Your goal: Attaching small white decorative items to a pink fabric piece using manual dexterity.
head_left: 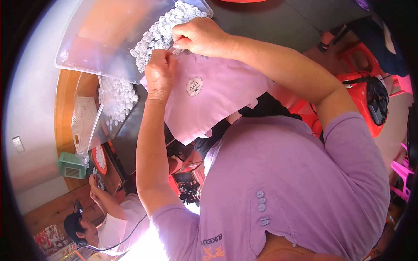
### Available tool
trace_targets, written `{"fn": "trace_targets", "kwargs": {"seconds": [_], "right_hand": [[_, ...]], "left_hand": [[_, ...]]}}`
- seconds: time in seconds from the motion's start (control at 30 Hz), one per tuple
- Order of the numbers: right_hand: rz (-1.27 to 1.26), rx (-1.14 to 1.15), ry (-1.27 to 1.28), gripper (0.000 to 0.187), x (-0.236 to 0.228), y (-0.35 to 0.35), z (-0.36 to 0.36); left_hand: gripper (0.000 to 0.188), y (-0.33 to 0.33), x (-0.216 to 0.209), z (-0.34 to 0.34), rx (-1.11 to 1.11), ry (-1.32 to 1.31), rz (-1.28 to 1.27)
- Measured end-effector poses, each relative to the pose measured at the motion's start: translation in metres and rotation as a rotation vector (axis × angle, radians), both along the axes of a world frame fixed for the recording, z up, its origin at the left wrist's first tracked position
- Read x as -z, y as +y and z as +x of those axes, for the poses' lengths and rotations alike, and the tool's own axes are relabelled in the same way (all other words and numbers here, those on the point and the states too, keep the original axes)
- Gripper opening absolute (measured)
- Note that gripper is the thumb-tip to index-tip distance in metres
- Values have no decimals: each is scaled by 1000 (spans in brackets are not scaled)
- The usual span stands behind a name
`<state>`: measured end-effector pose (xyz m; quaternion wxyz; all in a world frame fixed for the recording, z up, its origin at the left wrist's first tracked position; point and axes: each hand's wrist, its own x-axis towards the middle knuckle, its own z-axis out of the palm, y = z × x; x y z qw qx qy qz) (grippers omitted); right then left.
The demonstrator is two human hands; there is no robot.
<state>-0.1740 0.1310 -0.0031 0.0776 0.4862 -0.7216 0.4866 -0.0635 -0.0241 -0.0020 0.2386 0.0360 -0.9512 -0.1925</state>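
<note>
Close together over the front edge of a pile of small white round pieces [163, 30], my two hands are both closed. My left hand [160, 74] is a fist with curled fingers. Beside it, a little farther off and to the right, my right hand [199, 37] pinches with thumb and forefinger. What the fingertips hold is hidden or too small to make out. A pink cloth [213, 91] with a round white print spreads from beneath my hands toward my lap.
The white pieces lie at a large clear plastic bin [100, 39]. Left of my forearm is another heap of white pieces [117, 100], near a white perforated basket [84, 124] and a green box [72, 165]. A co-worker [104, 222] sits at lower left. Red stools [359, 56] stand right.
</note>
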Motion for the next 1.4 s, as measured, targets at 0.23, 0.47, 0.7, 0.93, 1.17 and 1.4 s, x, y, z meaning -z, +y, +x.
{"fn": "trace_targets", "kwargs": {"seconds": [0.23,0.47,0.7,0.93,1.17,1.4], "right_hand": [[-3,-9,20,10,0,-2,-1],[-11,24,39,11,0,-1,1],[9,16,6,10,-3,1,0],[-31,-95,-26,8,-1,0,-2],[-99,-315,-277,9,-7,2,0],[-46,-348,-486,4,-14,3,3]], "left_hand": [[3,-7,6,4,134,41,-243],[5,-5,2,-8,177,16,-502],[10,-7,1,-13,223,-7,-499],[10,13,-37,0,-64,-159,765],[8,17,-53,4,-9,-218,1230],[9,12,-44,5,31,-203,1487]]}}
